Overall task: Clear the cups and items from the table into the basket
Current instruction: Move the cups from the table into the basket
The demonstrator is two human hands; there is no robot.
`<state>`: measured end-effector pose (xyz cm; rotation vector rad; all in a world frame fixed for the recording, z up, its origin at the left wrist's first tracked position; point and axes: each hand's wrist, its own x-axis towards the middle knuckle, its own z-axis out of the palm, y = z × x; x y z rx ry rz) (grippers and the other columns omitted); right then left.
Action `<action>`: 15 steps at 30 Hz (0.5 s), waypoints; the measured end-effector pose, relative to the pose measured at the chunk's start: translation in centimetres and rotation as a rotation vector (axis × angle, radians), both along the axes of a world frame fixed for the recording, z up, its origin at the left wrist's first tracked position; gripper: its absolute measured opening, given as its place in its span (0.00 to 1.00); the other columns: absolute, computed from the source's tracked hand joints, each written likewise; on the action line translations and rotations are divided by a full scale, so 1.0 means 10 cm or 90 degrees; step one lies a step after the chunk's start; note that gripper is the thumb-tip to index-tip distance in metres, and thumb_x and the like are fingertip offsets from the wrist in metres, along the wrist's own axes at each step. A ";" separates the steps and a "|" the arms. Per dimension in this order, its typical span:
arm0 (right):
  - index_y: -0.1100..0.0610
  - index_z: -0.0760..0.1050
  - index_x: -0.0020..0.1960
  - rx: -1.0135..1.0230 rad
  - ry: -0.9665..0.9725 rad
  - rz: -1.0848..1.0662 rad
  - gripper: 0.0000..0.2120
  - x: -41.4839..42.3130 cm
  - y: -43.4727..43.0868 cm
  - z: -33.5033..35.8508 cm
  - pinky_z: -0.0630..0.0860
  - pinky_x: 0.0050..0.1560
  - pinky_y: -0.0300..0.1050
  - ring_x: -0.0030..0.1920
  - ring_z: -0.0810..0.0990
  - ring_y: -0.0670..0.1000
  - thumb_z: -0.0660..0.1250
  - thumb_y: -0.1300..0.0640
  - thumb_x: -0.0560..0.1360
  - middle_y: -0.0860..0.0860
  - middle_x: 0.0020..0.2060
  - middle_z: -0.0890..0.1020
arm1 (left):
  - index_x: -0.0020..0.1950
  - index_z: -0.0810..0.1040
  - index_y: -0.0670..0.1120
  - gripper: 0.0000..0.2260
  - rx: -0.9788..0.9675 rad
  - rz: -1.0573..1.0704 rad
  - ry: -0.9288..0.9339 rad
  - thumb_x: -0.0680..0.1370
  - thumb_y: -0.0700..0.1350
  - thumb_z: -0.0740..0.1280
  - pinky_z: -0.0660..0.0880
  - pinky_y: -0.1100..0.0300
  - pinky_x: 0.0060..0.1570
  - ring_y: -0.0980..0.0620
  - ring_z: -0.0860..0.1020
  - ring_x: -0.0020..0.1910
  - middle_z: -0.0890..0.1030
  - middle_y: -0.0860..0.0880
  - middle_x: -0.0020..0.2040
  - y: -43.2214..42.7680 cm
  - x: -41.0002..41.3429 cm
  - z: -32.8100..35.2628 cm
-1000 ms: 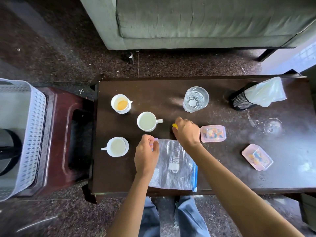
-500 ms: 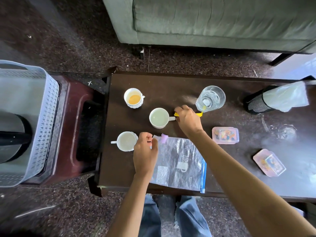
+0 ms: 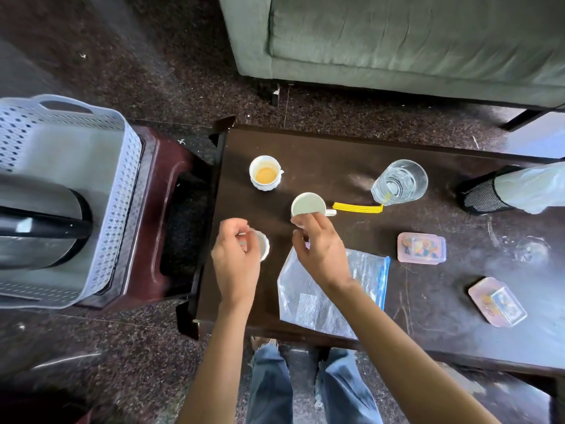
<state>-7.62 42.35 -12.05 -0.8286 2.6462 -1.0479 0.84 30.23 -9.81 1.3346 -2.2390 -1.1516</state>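
Observation:
Three white cups stand on the dark table [image 3: 336, 154]. The far cup [image 3: 264, 172] holds an orange liquid. My right hand [image 3: 321, 249] hovers with spread fingers at the near rim of the middle cup [image 3: 308, 204]. My left hand [image 3: 235, 255] covers most of the near cup [image 3: 264, 246], its fingers curled in at the handle side. A yellow stick [image 3: 356, 207] lies between the middle cup and a glass of water [image 3: 399, 182]. A clear zip bag [image 3: 330, 298] lies under my right wrist. The grey basket [image 3: 122, 179] sits on a stool to the left.
A black kettle [image 3: 39, 221] sits inside the basket. Two pink lidded boxes [image 3: 421, 248] [image 3: 496, 302], a small clear glass [image 3: 532, 250] and a black mesh holder with a plastic bag [image 3: 489, 194] are on the table's right. A sofa [image 3: 397, 41] stands beyond.
My right hand let go of the yellow stick and drew back to the middle cup. My left hand left the bag's corner and moved left onto the near cup. The view shifted left.

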 end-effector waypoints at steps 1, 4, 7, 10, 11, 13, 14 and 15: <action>0.57 0.77 0.49 0.038 -0.022 -0.014 0.05 0.03 0.00 -0.03 0.77 0.36 0.45 0.44 0.80 0.55 0.66 0.60 0.74 0.53 0.45 0.80 | 0.51 0.76 0.46 0.07 -0.004 0.005 -0.001 0.74 0.38 0.66 0.74 0.67 0.42 0.53 0.79 0.42 0.81 0.50 0.46 -0.06 0.05 -0.02; 0.56 0.77 0.46 0.177 -0.051 -0.098 0.07 0.17 0.08 -0.20 0.77 0.38 0.46 0.44 0.79 0.55 0.65 0.52 0.76 0.53 0.43 0.82 | 0.52 0.75 0.43 0.07 0.003 0.023 -0.011 0.75 0.37 0.66 0.71 0.77 0.37 0.51 0.80 0.42 0.81 0.47 0.46 -0.18 0.24 -0.08; 0.58 0.76 0.48 0.238 -0.051 -0.196 0.10 0.24 0.19 -0.33 0.73 0.47 0.46 0.47 0.77 0.55 0.61 0.51 0.78 0.54 0.46 0.82 | 0.52 0.75 0.43 0.07 0.000 0.025 -0.028 0.75 0.37 0.66 0.71 0.77 0.36 0.53 0.79 0.43 0.81 0.47 0.46 -0.21 0.38 -0.11; 0.57 0.71 0.49 0.257 -0.083 -0.228 0.07 0.20 0.27 -0.43 0.71 0.52 0.48 0.48 0.76 0.55 0.57 0.56 0.80 0.54 0.47 0.81 | 0.51 0.75 0.44 0.06 -0.011 0.010 -0.015 0.75 0.37 0.66 0.70 0.77 0.36 0.53 0.79 0.41 0.81 0.48 0.46 -0.16 0.38 -0.09; 0.57 0.69 0.48 0.258 -0.090 -0.229 0.05 0.20 0.29 -0.45 0.70 0.52 0.49 0.47 0.76 0.56 0.56 0.58 0.80 0.54 0.46 0.80 | 0.51 0.75 0.44 0.06 -0.014 0.004 -0.011 0.75 0.37 0.66 0.71 0.75 0.37 0.53 0.79 0.41 0.81 0.48 0.45 -0.13 0.37 -0.08; 0.56 0.67 0.47 0.259 -0.100 -0.212 0.04 0.24 0.33 -0.48 0.68 0.50 0.50 0.46 0.77 0.58 0.55 0.59 0.79 0.54 0.45 0.80 | 0.50 0.75 0.45 0.06 -0.018 -0.012 -0.008 0.75 0.37 0.66 0.75 0.66 0.39 0.52 0.79 0.42 0.80 0.50 0.45 -0.05 0.35 -0.08; 0.56 0.67 0.48 0.254 -0.105 -0.197 0.03 0.26 0.35 -0.50 0.68 0.51 0.50 0.46 0.77 0.57 0.56 0.59 0.79 0.54 0.45 0.81 | 0.49 0.75 0.45 0.06 -0.019 -0.018 -0.007 0.74 0.37 0.66 0.77 0.62 0.40 0.52 0.79 0.42 0.80 0.50 0.45 -0.01 0.34 -0.07; 0.56 0.67 0.49 0.247 -0.114 -0.181 0.03 0.29 0.37 -0.52 0.69 0.51 0.49 0.47 0.77 0.56 0.57 0.57 0.79 0.54 0.46 0.81 | 0.49 0.75 0.45 0.06 -0.021 -0.022 -0.006 0.74 0.37 0.66 0.78 0.59 0.40 0.52 0.79 0.42 0.80 0.50 0.45 0.03 0.33 -0.07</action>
